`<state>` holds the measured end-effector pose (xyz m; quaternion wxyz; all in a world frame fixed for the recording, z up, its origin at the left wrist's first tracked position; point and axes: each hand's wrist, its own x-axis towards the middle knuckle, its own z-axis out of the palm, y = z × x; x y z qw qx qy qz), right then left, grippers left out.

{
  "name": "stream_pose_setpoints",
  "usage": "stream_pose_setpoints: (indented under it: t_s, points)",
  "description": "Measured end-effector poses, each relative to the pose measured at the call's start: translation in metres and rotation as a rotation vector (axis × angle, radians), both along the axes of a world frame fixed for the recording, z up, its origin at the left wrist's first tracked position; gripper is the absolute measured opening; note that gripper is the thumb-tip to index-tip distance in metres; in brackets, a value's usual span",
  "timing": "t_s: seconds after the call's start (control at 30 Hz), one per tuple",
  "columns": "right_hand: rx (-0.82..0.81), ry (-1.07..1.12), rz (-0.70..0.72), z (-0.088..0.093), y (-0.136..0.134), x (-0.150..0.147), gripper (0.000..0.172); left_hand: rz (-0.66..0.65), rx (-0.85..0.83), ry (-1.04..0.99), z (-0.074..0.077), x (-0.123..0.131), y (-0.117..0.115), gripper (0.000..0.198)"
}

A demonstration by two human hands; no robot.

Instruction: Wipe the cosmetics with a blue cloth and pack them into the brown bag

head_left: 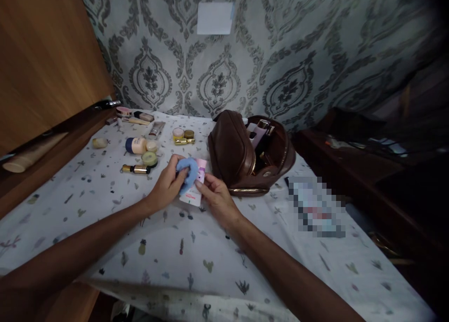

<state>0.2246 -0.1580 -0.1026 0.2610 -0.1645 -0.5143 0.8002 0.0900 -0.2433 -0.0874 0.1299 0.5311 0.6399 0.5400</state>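
My left hand (167,185) is closed on a soft blue cloth (191,168), which curves in a band over the fingers. My right hand (221,199) pinches the right side of a pink and white tube (192,196). The cloth lies against the front of this tube and hides part of it. Both hands are held over the printed tablecloth (168,256). Just beyond my right hand stands an open brown cosmetic bag (229,146), with several bottles and tubes (258,134) inside.
Left of the hands are a gold and black tube (136,169), a green-topped jar (149,159), a blue-capped bottle (135,145) and small jars (178,133). Farther back lie a brush (135,121) and a compact (123,111). A phone-like blurred object (315,210) is at right.
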Motion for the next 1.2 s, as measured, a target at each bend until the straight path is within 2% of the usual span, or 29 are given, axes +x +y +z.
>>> stream_pose_setpoints:
  t_s: [0.07,0.17,0.23,0.37,0.47,0.53,0.63,0.73,0.83,1.03,1.1,1.2]
  points:
    - [0.032,-0.025,0.018,-0.002,0.0,0.0,0.036,-0.066,-0.033,-0.128,0.002,-0.003,0.002,0.023]
    - [0.127,-0.081,0.007,-0.007,0.002,0.0,0.038,-0.232,-0.079,-0.258,0.002,-0.004,0.003,0.038]
    - [0.185,-0.129,0.007,-0.011,0.004,0.0,0.039,-0.283,-0.11,-0.321,0.001,-0.005,0.004,0.045]
    - [0.237,-0.206,-0.005,-0.016,0.007,-0.001,0.041,-0.23,-0.142,-0.376,-0.001,-0.008,0.006,0.049]
    - [0.242,-0.204,-0.08,-0.011,0.006,0.001,0.037,-0.168,-0.157,-0.383,-0.004,-0.013,0.009,0.043]
    - [0.202,-0.167,-0.105,-0.006,0.005,0.002,0.043,-0.146,-0.177,-0.421,-0.006,-0.016,0.012,0.043]
    - [0.156,-0.115,-0.077,0.0,0.005,0.004,0.057,-0.126,-0.19,-0.52,-0.009,-0.019,0.014,0.046]
    - [0.146,-0.091,-0.047,0.003,0.006,0.005,0.053,-0.138,-0.19,-0.596,-0.01,-0.023,0.014,0.045]
    - [0.136,-0.073,-0.046,0.003,0.007,0.005,0.049,-0.238,-0.255,-0.579,-0.007,-0.031,0.011,0.044]
    - [0.158,-0.054,-0.135,0.0,0.006,0.004,0.041,-0.472,-0.356,-0.365,0.006,-0.059,0.008,0.033]
    - [0.14,-0.05,-0.162,0.001,0.006,0.004,0.04,-0.48,-0.364,-0.364,0.008,-0.067,0.008,0.033]
    - [0.12,-0.03,-0.137,0.003,0.006,0.005,0.037,-0.422,-0.331,-0.407,0.004,-0.076,0.009,0.035]
